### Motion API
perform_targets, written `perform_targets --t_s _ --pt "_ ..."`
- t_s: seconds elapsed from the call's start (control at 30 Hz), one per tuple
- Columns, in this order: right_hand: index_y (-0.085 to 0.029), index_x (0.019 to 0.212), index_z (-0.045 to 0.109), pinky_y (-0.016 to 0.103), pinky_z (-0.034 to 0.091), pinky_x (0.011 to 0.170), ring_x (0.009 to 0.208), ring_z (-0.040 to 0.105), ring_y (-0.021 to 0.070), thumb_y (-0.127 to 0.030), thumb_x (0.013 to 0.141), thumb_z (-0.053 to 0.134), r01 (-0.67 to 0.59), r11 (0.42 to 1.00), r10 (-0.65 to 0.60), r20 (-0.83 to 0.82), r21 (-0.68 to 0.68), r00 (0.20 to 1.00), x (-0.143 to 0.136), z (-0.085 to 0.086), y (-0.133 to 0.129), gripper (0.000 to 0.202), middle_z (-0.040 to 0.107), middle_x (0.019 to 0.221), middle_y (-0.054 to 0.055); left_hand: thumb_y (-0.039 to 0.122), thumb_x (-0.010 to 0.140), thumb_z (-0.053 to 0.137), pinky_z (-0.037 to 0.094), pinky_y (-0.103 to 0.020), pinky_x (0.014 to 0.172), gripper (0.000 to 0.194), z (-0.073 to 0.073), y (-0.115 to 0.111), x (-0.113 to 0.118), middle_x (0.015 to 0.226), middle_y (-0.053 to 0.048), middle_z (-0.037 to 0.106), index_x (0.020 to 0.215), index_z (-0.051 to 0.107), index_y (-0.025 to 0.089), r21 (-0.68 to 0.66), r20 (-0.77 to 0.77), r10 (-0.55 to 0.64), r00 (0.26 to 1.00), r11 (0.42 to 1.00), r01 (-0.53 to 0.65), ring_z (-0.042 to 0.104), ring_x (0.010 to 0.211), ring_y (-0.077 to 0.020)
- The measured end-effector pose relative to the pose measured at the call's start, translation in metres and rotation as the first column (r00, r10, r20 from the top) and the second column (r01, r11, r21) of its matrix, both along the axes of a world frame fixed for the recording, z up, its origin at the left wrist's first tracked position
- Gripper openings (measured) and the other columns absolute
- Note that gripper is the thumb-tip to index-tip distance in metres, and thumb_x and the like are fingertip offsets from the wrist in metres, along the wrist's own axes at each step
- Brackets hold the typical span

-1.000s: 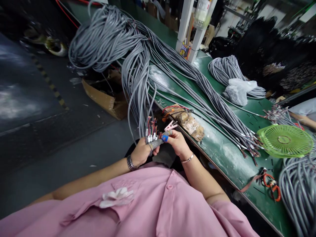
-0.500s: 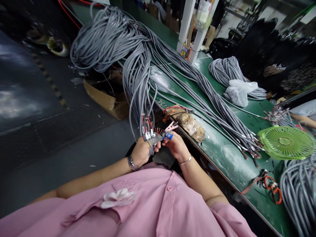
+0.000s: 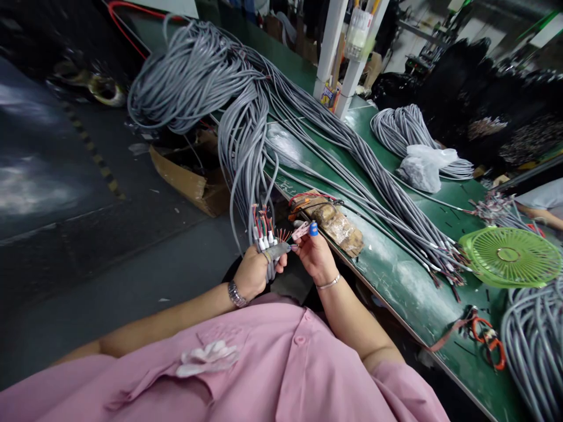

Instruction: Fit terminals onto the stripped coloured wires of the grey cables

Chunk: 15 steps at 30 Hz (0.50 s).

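At frame centre, the left hand (image 3: pixel 252 273) clamps grey cables (image 3: pixel 277 252), probably steadying them for the right hand (image 3: pixel 318 258) (whose grip I cannot tell).

We've a dk grey floor (image 3: pixel 132 252) toward 9 o'clock, w/ pale glare out at the edge & a worn yellow-and-black tape strip (image 3: pixel 94 153) btwn 9 and 10. A long green-topped workbench (image 3: pixel 407 299) runs diag. from abt 10:30 down to 4 o'clock, its surface scuffed & catching light, w/ two white posts (image 3: pixel 328 53) standing at it nr 1 o'clock. Up twd 2 o'clock we see a pale bit of wall (image 3: pixel 488 36) above dk heaps (image 3: pixel 461 82), all dim & too blurry for us to get details.
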State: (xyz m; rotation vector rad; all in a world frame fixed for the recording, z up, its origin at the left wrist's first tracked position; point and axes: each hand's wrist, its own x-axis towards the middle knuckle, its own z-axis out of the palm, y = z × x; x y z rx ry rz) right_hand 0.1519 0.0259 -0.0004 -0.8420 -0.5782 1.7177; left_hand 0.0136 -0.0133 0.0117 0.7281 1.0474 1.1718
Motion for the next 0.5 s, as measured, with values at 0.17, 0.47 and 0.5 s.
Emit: perform_targets --t_s 0.17,0.47,0.5 --pt "-0.021 0.08 0.065 0.022 0.047 0.061 0.064 0.049 0.011 -0.052 0.077 0.069 0.049 0.999 -0.049 0.006 -0.018 0.999 -0.0006 -0.0016 0.0 0.032 0.057 0.072 0.0 0.031 0.072 0.069 0.04 -0.021 0.041 0.019 -0.0001 -0.0008 0.0008 0.052 0.0 0.061 0.065 0.064 0.014 0.001 -0.014 -0.014 1.0 1.0 0.014 0.051 0.041 -0.0097" --pt "-0.02 0.078 0.065 0.022 0.046 0.061 0.064 0.049 0.01 -0.048 0.076 0.072 0.06 0.998 -0.06 -0.022 -0.002 0.998 -0.0013 -0.0042 0.0008 0.029 0.057 0.072 -0.001 0.031 0.073 0.069 0.038 -0.02 0.041 0.022 -0.0018 0.0023 0.0015 0.051 0.0 0.06 0.062 0.062 0.014 -0.008 -0.021 -0.067 0.998 0.998 0.067 0.05 0.041 -0.0089" --pt "-0.02 0.078 0.065 0.022 0.046 0.061 0.064 0.049 0.0101 -0.048 0.076 0.072 0.061 0.998 -0.061 -0.019 -0.002 0.998 -0.0014 -0.0036 0.0007 0.029 0.057 0.072 -0.001 0.031 0.073 0.069 0.038 -0.02 0.041 0.021 -0.002 0.0026 0.0016 0.051 0.0 0.06 0.062 0.062 0.014 -0.009 -0.015 -0.065 0.998 0.998 0.065 0.05 0.041 -0.0089"
